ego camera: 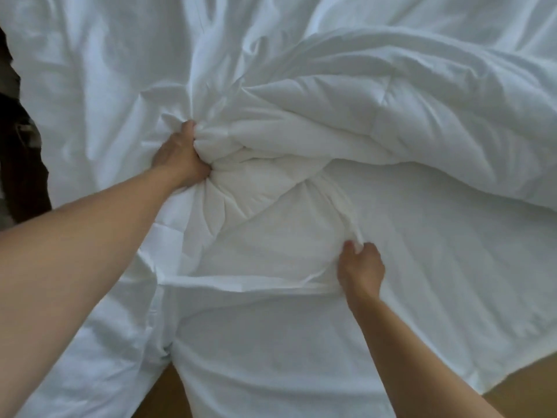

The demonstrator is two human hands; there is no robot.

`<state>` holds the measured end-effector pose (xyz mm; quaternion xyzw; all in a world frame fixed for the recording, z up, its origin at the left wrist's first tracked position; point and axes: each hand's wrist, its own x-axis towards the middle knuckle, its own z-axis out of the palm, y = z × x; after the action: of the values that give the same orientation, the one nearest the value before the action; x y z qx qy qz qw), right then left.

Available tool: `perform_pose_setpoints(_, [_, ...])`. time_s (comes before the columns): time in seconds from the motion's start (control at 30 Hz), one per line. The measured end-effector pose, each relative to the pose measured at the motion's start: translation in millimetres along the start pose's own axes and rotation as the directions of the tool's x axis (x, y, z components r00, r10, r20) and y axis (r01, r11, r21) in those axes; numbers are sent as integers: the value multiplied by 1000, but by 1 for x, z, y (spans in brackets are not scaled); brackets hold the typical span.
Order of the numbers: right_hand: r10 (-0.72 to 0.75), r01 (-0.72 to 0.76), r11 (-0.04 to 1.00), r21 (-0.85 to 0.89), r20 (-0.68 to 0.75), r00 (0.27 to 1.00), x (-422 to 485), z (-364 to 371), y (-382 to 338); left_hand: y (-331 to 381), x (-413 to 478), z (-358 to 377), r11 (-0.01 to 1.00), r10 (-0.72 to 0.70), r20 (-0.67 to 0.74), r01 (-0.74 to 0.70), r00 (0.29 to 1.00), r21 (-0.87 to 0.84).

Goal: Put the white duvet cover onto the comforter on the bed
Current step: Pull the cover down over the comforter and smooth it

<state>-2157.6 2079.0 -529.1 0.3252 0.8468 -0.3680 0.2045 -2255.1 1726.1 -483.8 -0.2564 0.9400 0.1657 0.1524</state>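
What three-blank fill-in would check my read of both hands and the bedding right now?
1. The left hand has a grip on a bunch of the thick, quilted ____.
2. The right hand pinches a thin edge of the duvet cover, nearer the camera than the ____ hand.
3. All the bedding in view is ____ in colour.
Missing words: comforter; left; white.

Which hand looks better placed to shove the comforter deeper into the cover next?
Probably the left hand: it grips the bunched comforter and can push it forward. The right hand only pinches an edge of the duvet cover.
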Motion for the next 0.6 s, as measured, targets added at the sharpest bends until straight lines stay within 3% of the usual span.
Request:
perform_pose_setpoints(0.17, [-305, 290, 898, -330, 9, 952, 21, 27, -96, 5, -20, 32, 997, -56, 37, 54, 998, 48])
perform_pose_setpoints(0.3, [-375, 445, 834, -327, 255, 891, 50, 44, -131, 6, -29, 50, 993, -70, -5, 71, 998, 98])
perform_pose_setpoints(0.37, [-416, 486, 819, -305, 268, 869, 61, 32, -115, 8, -28, 51, 989, -106, -11, 106, 994, 100])
perform_pose_setpoints(0.5, [-289, 298, 935, -191, 74, 954, 83, -40, -52, 16, -33, 57, 983, -128, -69, 135, 989, 121])
perform_pose_setpoints(0.6, [-137, 134, 987, -92, -21, 990, 66, -73, 7, 15, -32, 54, 981, -163, -33, 165, 986, 105])
